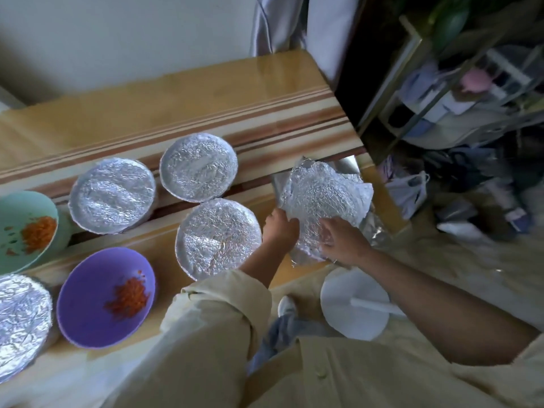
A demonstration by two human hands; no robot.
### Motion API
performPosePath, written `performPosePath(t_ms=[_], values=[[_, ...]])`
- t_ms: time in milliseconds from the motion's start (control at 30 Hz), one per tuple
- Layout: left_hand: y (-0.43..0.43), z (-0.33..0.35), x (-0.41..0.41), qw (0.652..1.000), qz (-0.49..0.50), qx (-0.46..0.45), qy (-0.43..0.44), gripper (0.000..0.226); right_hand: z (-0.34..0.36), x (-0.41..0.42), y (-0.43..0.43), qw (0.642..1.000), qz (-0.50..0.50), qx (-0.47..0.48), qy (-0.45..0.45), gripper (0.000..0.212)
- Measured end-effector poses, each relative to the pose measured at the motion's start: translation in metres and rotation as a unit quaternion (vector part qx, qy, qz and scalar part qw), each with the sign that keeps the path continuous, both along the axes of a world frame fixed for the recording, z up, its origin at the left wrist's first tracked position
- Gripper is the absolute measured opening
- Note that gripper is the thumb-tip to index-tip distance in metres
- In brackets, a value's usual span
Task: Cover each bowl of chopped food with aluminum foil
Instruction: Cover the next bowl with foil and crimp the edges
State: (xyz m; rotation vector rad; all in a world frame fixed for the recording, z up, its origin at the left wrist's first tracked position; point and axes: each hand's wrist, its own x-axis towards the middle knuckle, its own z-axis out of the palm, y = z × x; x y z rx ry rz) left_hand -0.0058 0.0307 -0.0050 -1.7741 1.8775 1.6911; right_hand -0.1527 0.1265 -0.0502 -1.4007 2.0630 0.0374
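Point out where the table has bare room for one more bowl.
The widest bare patch is the far table strip, between the wall and the rear foil-covered bowl. The near left is crowded with the green bowl and purple bowl; the right corner holds the foil-draped bowl under the left hand and right hand.

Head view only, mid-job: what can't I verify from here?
All head view.
Food in the covered bowls: under foil.
What sits under the loose foil: hidden by it, left hand and right hand.
Mint bowl, corner foiled bowl: cut by left edge.
Shelf items: blurred.
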Motion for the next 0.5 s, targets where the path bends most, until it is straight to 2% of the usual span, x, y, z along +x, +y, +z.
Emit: performPosePath(t_ms=[100,300,367,500], values=[[-0.003,-0.009,-0.010,0.999,-0.001,-0.001,-0.043,0.055,-0.006,-0.013,0.007,1.000,-0.010,-0.023,-0.009,0.059],[-0.013,-0.019,-0.017,0.992,-0.019,-0.026,-0.119,0.048,-0.015,-0.029,0.010,0.996,-0.003,-0.085,-0.027,0.054],[-0.017,-0.022,-0.018,0.990,-0.029,-0.029,-0.132,0.043,-0.014,-0.030,0.008,0.996,0.002,-0.091,-0.015,0.064],[-0.019,-0.027,-0.019,0.988,-0.056,-0.035,-0.138,0.031,-0.016,-0.029,0.009,0.993,0.068,-0.059,0.079,0.098]])
